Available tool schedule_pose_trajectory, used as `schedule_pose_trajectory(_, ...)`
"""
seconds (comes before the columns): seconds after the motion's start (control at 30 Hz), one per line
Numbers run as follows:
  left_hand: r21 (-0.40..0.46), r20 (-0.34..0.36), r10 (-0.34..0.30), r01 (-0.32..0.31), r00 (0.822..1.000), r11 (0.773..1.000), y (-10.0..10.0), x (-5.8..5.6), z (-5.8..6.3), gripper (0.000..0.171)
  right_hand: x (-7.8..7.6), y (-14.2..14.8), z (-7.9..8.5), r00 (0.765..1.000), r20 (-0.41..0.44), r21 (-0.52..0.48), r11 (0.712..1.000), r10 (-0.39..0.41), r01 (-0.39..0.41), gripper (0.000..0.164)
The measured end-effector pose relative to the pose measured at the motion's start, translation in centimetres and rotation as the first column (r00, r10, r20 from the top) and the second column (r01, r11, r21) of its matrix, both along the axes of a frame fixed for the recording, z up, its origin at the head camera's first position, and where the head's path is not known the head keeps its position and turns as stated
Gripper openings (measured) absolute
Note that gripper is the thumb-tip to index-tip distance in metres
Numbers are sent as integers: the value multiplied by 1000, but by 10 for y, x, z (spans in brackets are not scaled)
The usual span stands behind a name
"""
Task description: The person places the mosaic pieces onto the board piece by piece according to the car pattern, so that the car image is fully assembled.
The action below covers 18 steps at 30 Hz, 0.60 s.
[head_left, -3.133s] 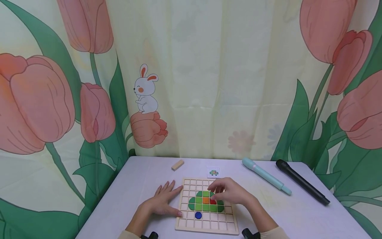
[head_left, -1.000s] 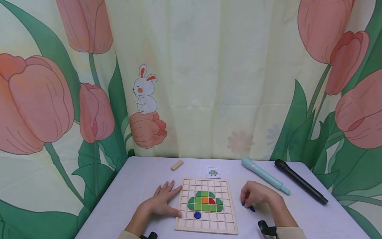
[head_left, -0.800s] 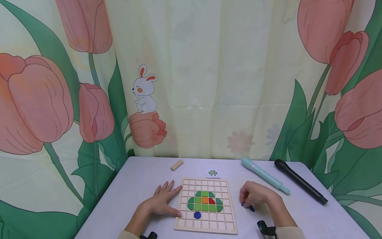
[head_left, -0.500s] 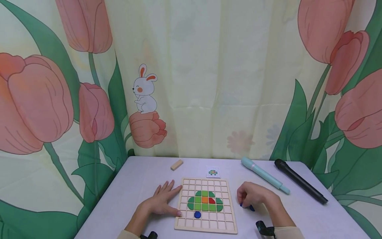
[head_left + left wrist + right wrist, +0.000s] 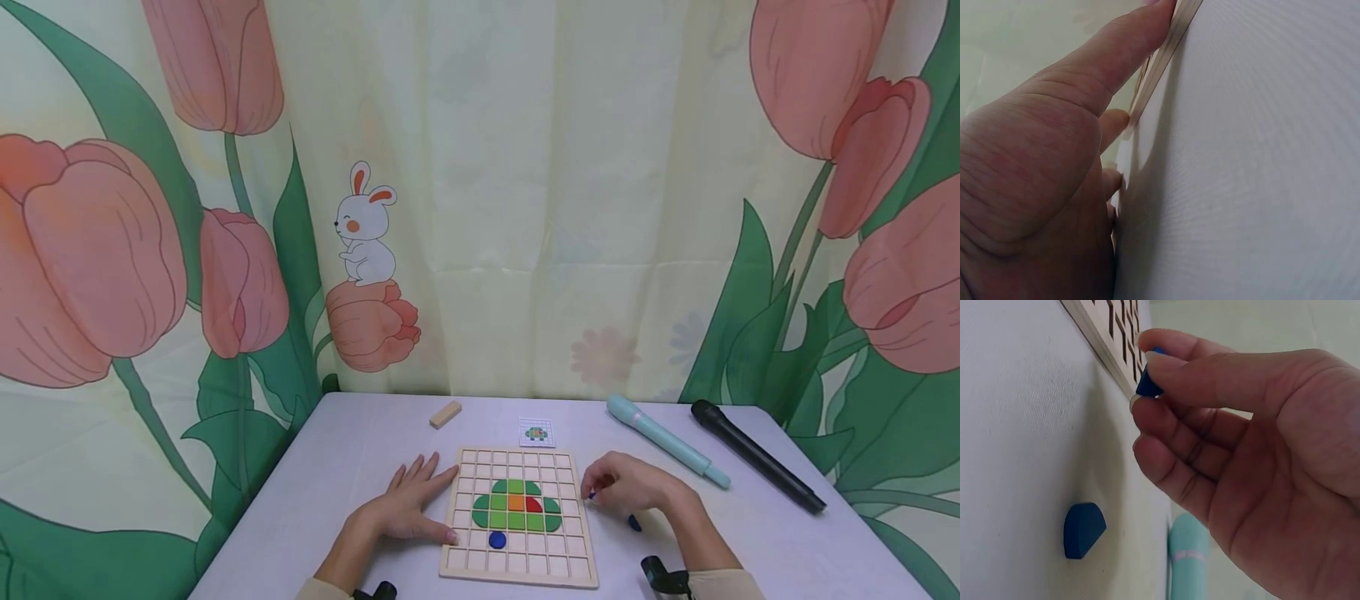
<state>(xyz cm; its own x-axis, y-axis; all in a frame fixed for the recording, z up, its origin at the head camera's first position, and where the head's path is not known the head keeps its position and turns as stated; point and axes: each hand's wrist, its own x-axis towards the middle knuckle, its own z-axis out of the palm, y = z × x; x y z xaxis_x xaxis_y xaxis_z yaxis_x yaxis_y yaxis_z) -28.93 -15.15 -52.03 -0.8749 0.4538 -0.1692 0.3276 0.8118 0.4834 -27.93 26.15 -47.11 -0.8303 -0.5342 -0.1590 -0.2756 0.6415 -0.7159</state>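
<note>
My right hand (image 5: 628, 483) pinches a small blue piece (image 5: 1147, 382) between thumb and fingertips, just off the right edge of a wooden grid board (image 5: 558, 568). Below that hand a second blue piece (image 5: 1084, 530), shaped like a quarter circle, lies on the table. Spread flat at the board's left edge, my left hand (image 5: 405, 504) touches the frame with its thumb and a finger. On the grid, green pieces (image 5: 498, 518) surround an orange square (image 5: 517, 502) and a red piece (image 5: 533, 505). A round blue shape (image 5: 497, 541) sits beneath them.
Behind the board lies a small picture card (image 5: 536, 432) with a similar coloured pattern. A wooden block (image 5: 446, 414) is at the back left. A light teal marker-like stick (image 5: 667, 442) and a black one (image 5: 757, 457) lie at the right.
My right hand left the board, went to the blue pieces on the right, and now carries one leftward to the board's edge. The other blue piece stays behind. My left hand has not moved.
</note>
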Motion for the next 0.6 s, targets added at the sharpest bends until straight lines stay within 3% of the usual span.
schedule_pose_trajectory(0.33,-2,-9,-3,3,1000,1000,0,0,0,112,-3,-21,1,996,-12,-152,985,85,-86,12)
schedule_pose_trajectory(0.6,-3,-6,-7,7,1000,1000,-1,-1,-1,113,-2,-39,-2,996,11,-165,982,91,-88,7)
